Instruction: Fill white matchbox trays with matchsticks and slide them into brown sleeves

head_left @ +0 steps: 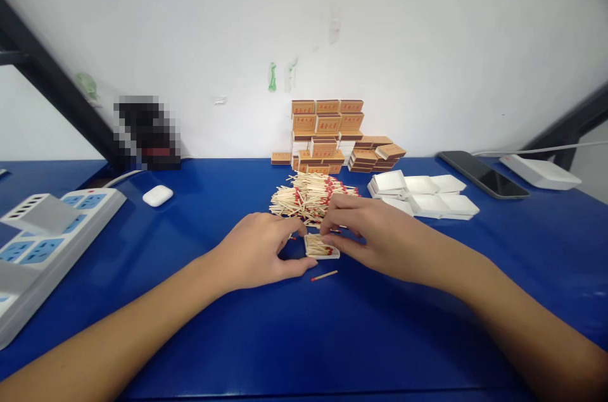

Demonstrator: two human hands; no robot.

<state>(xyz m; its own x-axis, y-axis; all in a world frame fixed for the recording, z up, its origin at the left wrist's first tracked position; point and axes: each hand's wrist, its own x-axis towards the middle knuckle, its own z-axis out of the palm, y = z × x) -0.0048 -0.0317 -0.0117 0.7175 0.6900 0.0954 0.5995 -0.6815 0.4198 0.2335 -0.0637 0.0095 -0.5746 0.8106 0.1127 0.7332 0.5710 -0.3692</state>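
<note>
A small white matchbox tray holding red-tipped matches lies on the blue table between my hands. My left hand curls beside its left end, thumb and fingertips touching the tray. My right hand covers its right end, with fingers pinched over the matches inside. A single loose match lies just in front of the tray. Right behind my hands sits a heap of loose matches.
Several empty white trays lie to the right. Orange matchbox sleeves are stacked against the wall. A power strip and a white earbud case are at the left; a phone and a white device are at the right.
</note>
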